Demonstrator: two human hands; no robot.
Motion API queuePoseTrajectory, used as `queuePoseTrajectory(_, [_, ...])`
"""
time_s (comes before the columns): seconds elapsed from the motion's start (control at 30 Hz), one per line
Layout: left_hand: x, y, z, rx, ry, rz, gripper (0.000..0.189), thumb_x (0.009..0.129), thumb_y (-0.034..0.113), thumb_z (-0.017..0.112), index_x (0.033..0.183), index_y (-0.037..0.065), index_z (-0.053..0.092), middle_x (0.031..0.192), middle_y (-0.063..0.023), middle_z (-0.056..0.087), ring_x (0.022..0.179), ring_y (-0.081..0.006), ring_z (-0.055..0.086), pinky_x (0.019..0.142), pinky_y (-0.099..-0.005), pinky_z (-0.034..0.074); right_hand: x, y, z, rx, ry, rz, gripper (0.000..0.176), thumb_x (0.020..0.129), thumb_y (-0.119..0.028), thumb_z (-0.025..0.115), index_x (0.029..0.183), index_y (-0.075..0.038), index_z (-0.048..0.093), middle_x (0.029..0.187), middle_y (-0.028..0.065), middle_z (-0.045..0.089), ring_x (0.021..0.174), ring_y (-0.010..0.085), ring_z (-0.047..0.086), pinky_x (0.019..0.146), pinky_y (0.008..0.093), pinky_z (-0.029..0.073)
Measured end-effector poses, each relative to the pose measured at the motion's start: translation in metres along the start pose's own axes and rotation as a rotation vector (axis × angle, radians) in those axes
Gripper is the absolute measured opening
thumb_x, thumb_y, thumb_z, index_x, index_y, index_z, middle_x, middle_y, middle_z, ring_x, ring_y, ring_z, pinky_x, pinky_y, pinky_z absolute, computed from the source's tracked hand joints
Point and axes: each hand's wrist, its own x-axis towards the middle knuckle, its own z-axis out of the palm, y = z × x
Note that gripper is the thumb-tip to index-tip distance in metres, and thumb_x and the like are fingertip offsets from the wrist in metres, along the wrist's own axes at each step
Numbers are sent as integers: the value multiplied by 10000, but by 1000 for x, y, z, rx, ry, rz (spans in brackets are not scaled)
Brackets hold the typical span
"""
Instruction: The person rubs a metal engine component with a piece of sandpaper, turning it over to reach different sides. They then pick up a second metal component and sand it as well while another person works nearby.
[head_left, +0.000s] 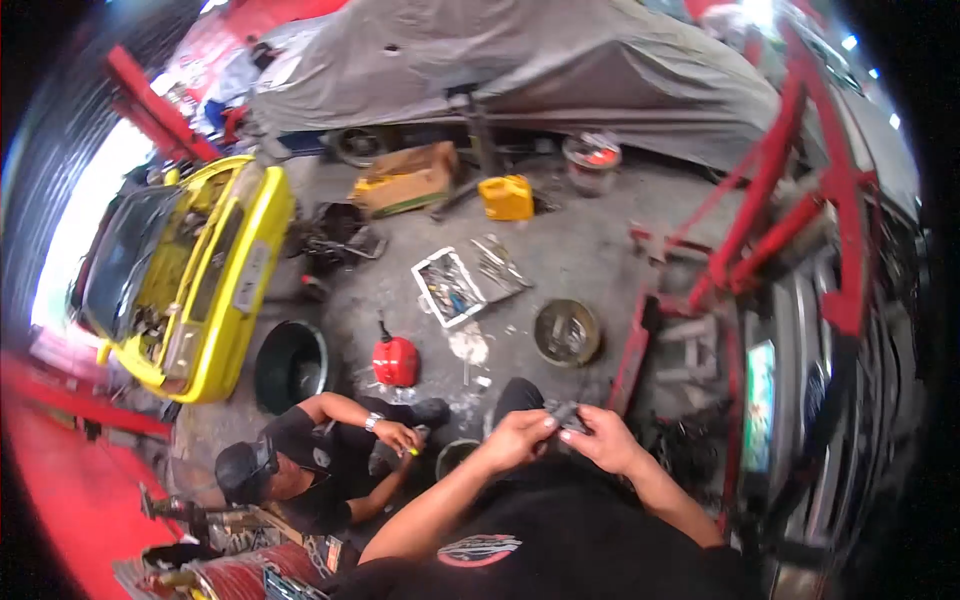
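Note:
Between my two hands, in front of my dark shirt, is a small dark grey part (567, 414); its kind is too small to make out. My left hand (520, 438) pinches it from the left with thumb and fingers. From the right, my right hand (605, 440) grips its other side, thumb on top. Beyond my hands a round metal basin (566, 333) stands on the floor. Farther left lies a white tray (420, 292) filled with tools and small parts.
A co-worker (300, 470) in a dark cap sits at my left. Near them stand a red fuel can (395, 361) and a dark tub (262, 375). Red lift arms (765, 230) rise on the right. Ahead are a yellow jug (506, 198), a cardboard box (425, 180) and a covered car (560, 70).

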Motion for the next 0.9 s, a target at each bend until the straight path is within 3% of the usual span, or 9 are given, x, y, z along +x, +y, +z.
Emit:
queuePoseTrajectory(0.07, [39,-10,-15,401,234,373,249,976,263,538,886,41,608,669,-56,550,608,-161,518,565,-337,442,28,-15,-10,-204,56,-23,276,879,-110,653,1118,18,599,976,51,658,876,104,574,794,287,485])
queuePoseTrajectory(0.17, [79,24,-42,782,515,630,152,901,184,587,861,39,567,767,-180,605,742,-408,601,633,-481,485,92,0,-22,-43,116,49,180,866,-78,620,1027,1,606,825,19,619,727,87,553,649,267,463])
queuePoseTrajectory(0.27, [131,38,-91,776,573,634,228,932,235,575,871,16,573,721,-141,584,685,-336,612,602,-440,481,171,-12,-30,180,119,142,74,851,-42,621,918,-28,593,668,-21,529,530,44,457,463,235,353])
queuePoseTrajectory(0.4, [187,65,-186,-205,-109,11,409,969,390,534,853,-1,565,577,-46,463,560,-178,523,518,-379,417,269,-41,-48,100,6,219,94,837,-9,633,918,-21,585,602,-36,498,456,39,420,402,239,302])
queuePoseTrajectory(0.53, [219,112,-222,512,447,504,328,961,332,535,855,23,563,606,-182,552,586,-405,573,537,-492,426,340,-64,-58,154,-39,227,87,857,-8,604,924,-28,551,610,-29,478,408,40,383,358,227,293])
queuePoseTrajectory(0.67, [244,154,-250,679,616,515,251,955,256,527,856,25,536,716,-232,575,726,-467,566,598,-546,423,403,-80,-61,182,-1,139,78,864,-18,598,928,-22,553,606,-25,480,405,38,379,352,222,294])
queuePoseTrajectory(0.7, [256,149,-260,676,635,570,300,971,296,517,852,22,529,679,-167,591,620,-394,589,547,-491,428,415,-82,-65,177,-9,120,77,867,-23,597,930,-21,554,608,-24,482,404,38,378,350,220,294])
queuePoseTrajectory(0.83, [274,174,-305,-152,21,180,397,1006,401,471,864,42,565,598,35,461,469,-77,404,422,-257,315,459,-111,-84,190,-127,206,63,868,-28,614,903,-14,563,615,-17,515,456,45,427,398,225,309])
queuePoseTrajectory(0.9, [278,197,-318,-407,-30,86,384,1012,388,463,869,49,575,591,38,454,450,-64,384,412,-235,293,483,-121,-100,237,-241,238,71,881,-51,615,906,-17,557,614,-13,514,461,47,432,401,222,317])
